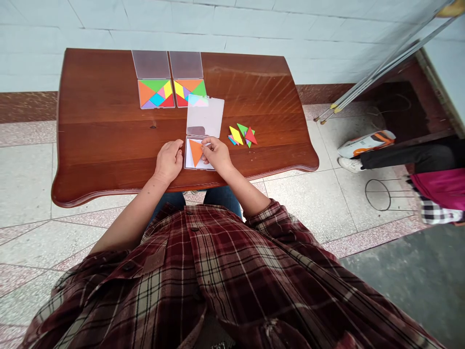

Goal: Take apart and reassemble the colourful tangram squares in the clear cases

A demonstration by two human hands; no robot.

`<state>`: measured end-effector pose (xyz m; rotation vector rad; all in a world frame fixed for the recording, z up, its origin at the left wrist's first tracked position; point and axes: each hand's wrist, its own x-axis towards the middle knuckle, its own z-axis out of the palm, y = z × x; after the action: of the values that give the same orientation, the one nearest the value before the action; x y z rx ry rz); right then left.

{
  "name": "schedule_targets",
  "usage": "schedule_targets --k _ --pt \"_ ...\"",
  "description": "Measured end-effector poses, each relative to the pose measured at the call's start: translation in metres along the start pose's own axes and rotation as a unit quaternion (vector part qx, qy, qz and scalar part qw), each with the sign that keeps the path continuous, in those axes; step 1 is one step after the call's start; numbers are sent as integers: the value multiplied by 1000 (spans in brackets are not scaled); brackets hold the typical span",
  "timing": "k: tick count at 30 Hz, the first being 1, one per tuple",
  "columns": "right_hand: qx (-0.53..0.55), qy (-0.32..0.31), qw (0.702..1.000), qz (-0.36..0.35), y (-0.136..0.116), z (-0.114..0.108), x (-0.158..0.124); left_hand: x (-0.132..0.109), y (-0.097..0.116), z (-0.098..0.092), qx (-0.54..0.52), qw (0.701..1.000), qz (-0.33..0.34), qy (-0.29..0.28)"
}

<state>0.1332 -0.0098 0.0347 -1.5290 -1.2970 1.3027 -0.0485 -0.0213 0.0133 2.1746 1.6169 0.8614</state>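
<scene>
**Orange tangram triangle (pixel 195 152) beside the right grip (pixel 217 153)**

We see its tip pointing toward us, inside the open clear case (pixel 205 116) on the desk (pixel 101 97). The right grip lies nearer, fingers on the triangle's right edge; clamped or not, we cannot tell. The left grip (pixel 169 161), fingers curled together, sits just left of the case.

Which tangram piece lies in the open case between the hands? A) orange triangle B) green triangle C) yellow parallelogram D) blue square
A: the orange triangle lies on the white card in the open clear plastic case, beside the right hand.
</scene>
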Motion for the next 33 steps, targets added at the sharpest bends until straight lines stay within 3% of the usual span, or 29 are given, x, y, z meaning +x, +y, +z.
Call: schedule_targets --k 5,15,33 --pt "-7 -16 999 30 -4 4 -4 0 0 1 -4 1000 3 7" --pt "-77 -37 996 -22 3 -1 -2 0 1 0 -14 1000 -6 -1" --pt "-91 -39 995 -17 -1 1 -2 -1 3 0 -5 1000 4 4"
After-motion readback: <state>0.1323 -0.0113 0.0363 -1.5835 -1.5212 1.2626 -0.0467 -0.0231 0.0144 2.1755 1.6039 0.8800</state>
